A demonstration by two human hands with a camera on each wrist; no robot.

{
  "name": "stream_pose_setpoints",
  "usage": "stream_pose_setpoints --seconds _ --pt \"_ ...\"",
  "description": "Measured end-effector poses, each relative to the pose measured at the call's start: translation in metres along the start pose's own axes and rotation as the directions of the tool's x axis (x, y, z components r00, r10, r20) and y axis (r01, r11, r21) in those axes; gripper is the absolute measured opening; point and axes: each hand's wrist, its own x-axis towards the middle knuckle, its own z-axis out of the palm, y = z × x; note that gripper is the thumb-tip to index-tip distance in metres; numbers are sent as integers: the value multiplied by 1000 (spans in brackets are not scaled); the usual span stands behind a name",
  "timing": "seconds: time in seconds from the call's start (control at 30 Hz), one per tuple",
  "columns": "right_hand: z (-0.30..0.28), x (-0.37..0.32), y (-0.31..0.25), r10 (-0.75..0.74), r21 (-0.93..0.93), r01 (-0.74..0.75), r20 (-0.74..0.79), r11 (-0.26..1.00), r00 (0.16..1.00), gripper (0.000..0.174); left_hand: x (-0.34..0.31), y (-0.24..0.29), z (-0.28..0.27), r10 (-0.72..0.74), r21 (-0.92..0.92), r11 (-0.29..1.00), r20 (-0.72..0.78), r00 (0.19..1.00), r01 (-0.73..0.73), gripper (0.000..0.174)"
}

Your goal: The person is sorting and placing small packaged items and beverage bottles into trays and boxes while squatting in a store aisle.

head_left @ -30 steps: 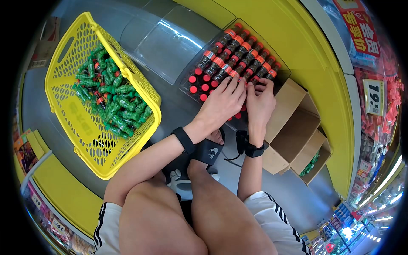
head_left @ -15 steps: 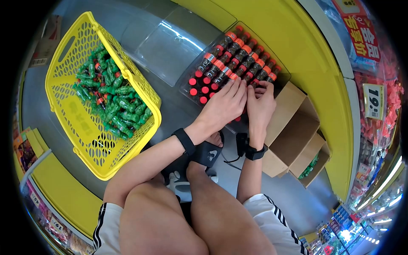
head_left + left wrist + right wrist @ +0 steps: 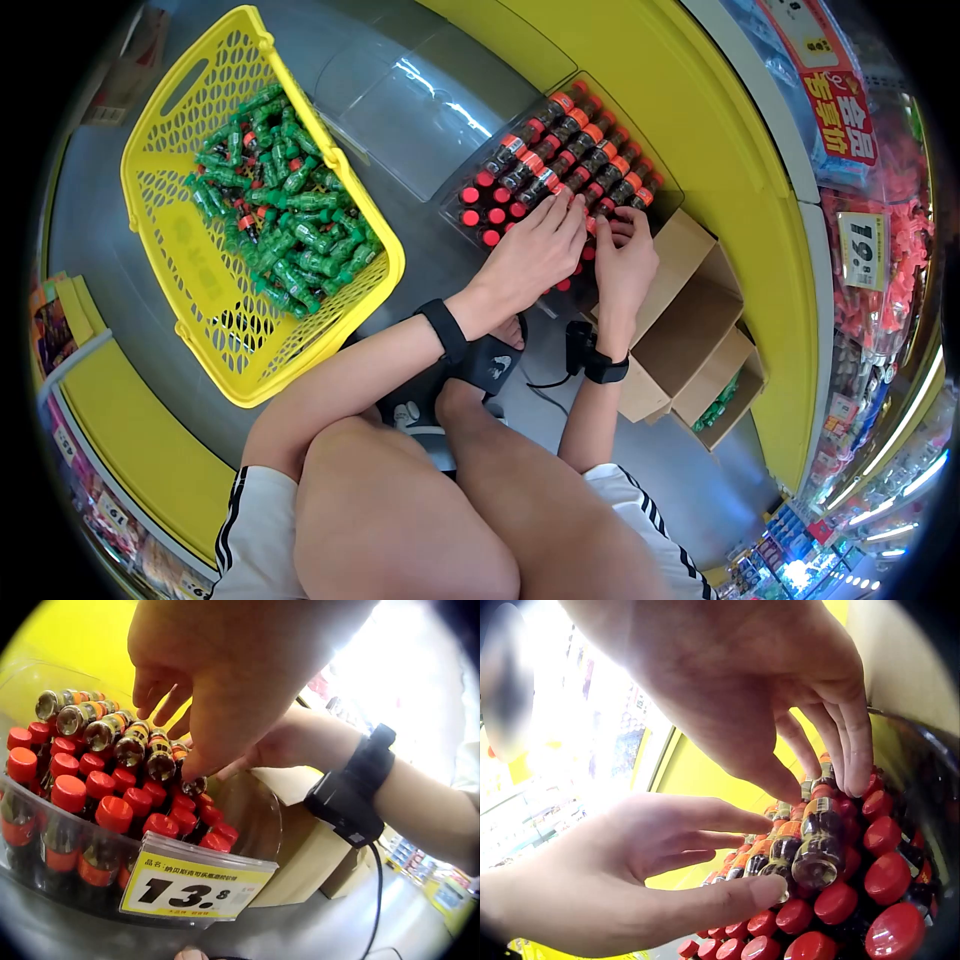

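Small dark bottles with red caps (image 3: 470, 195) fill a clear bin (image 3: 45, 877); some stand upright, and a layer with orange labels lies on top (image 3: 101, 735). My left hand (image 3: 530, 255) is over the near part of that layer. In the right wrist view my left hand's (image 3: 637, 862) thumb touches a lying bottle (image 3: 821, 855) near its base, the fingers stretched out behind. My right hand (image 3: 625, 270) is just right of it, its fingers (image 3: 855, 750) extended down to the far ends of the lying bottles; neither hand clearly grips one.
A yellow basket (image 3: 390, 285) on the left holds many green-capped bottles (image 3: 315, 200) and some red-labelled ones. Open cardboard boxes (image 3: 690, 335) stand right of the bin, beside a yellow shelf base (image 3: 780, 400). A price tag (image 3: 199, 889) hangs on the bin's front.
The head view has shifted, so the basket and bin appear further right. Both hands stay over the lying bottles; the right hand's fingers have spread slightly.
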Motion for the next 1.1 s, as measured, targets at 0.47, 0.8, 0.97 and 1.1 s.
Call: stream_pose_setpoints --seconds 0.47,0.8,0.97,1.1 --pt "9 -3 -3 133 -94 -129 29 987 991 43 -18 -24 -36 -65 -31 997 0 998 65 49" --pt "-19 -17 -52 -107 -180 97 -47 979 993 37 -24 -34 -68 -101 -150 984 -49 994 92 40" --pt "-31 -32 -110 -355 47 352 154 935 922 19 -55 -56 -99 -250 -207 951 -84 965 229 26" --pt "-30 -52 -164 -612 -42 672 376 739 696 12 -80 -88 -122 -426 -385 846 -67 902 370 23"
